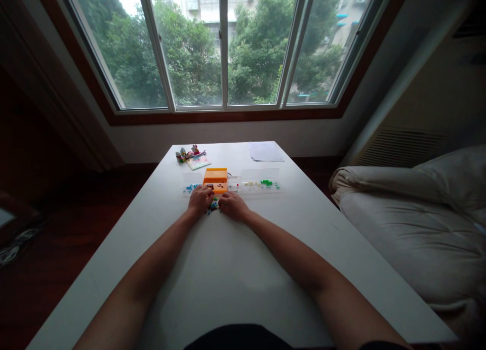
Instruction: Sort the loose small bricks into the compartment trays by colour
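A small pile of mixed building bricks [213,205], mostly blue, green and dark, lies on the white table between my hands. My left hand [199,200] is at the left side of the pile, its bent fingers close together by the near left corner of an open orange box [216,172]. Brown pieces [220,185] lie inside that box. On the pile's right side rests my right hand [233,206], fingers curled and pressed together at the bricks. Anything pinched in either hand is too small or hidden to name.
Left of the orange box, a clear case holds blue pieces [193,187]. Clear cases on the right hold pale pieces and green pieces [267,182]. Farther back are colourful small figures [190,153], a printed card [199,162] and white paper sheets [265,151]. A padded couch [410,223] stands right.
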A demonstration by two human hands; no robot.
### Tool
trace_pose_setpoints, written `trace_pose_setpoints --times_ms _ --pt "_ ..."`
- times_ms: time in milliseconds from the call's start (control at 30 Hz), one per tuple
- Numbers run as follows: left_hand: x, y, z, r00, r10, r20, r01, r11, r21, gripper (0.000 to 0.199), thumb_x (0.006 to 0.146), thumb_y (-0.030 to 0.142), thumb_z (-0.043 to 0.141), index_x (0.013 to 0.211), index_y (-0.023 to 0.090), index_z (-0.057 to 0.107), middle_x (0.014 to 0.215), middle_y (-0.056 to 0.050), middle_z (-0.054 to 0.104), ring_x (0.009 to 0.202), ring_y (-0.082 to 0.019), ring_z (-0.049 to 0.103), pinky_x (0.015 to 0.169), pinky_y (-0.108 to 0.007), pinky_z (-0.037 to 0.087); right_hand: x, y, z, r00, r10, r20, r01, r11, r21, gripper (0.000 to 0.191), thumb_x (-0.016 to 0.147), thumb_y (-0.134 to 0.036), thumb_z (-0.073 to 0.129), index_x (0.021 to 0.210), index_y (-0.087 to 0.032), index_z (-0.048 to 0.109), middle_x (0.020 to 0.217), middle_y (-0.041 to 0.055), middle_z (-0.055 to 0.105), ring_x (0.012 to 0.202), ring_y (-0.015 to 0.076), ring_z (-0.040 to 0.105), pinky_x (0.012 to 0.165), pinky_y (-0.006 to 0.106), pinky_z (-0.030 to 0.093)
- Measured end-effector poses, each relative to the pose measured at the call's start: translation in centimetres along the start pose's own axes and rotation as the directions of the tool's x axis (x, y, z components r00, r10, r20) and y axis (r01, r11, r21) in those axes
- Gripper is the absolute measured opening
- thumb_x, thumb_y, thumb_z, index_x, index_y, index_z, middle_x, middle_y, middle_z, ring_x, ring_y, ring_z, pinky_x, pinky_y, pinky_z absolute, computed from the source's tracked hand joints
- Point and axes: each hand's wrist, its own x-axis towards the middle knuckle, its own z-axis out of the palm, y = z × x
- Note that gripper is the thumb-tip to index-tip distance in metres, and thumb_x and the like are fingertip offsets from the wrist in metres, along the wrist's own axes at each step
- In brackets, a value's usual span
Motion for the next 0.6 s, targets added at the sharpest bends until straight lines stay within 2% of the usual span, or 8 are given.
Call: trace_pose_setpoints --times_ms 133,433,600 --pt "0.0 0.0 0.4 0.999 0.040 0.011 -0.039 0.999 -0.014 0.016 0.092 0.027 0.061 0.090 0.024 0.077 0.099 -0.007 0.071 0.099 -0.026 0.056 0.092 -0.041 0.047 0.1 0.1 0.0 1.000 -0.011 -0.007 0.011 1.000 0.005 0.010 0.091 -0.018 0.065 0.089 -0.021 0.074 0.092 0.0057 0.068 0.093 0.0202 0.058 0.088 0.030 0.043" --pt "-0.1 0.0 0.6 0.998 0.052 0.026 -0.051 0.998 -0.024 0.016 0.092 0.028 0.063 0.090 0.025 0.079 0.103 -0.008 0.069 0.105 -0.028 0.055 0.096 -0.043 0.046 -0.1 2.3 -0.3 0.990 0.119 -0.082 -0.110 0.988 0.104 0.009 0.085 -0.012 0.069 0.086 -0.020 0.069 0.088 0.0030 0.069 0.088 0.0195 0.057 0.088 0.031 0.042" --pt "-0.2 0.1 0.5 0.999 0.028 0.035 -0.027 0.999 -0.036 0.013 0.090 0.027 0.066 0.090 0.025 0.079 0.105 -0.009 0.068 0.111 -0.029 0.054 0.099 -0.043 0.046 -0.1 1.9 0.0 0.995 0.088 -0.050 -0.083 0.993 0.087 0.009 0.085 -0.012 0.068 0.086 -0.021 0.069 0.090 0.0032 0.069 0.089 0.0195 0.056 0.086 0.030 0.042"
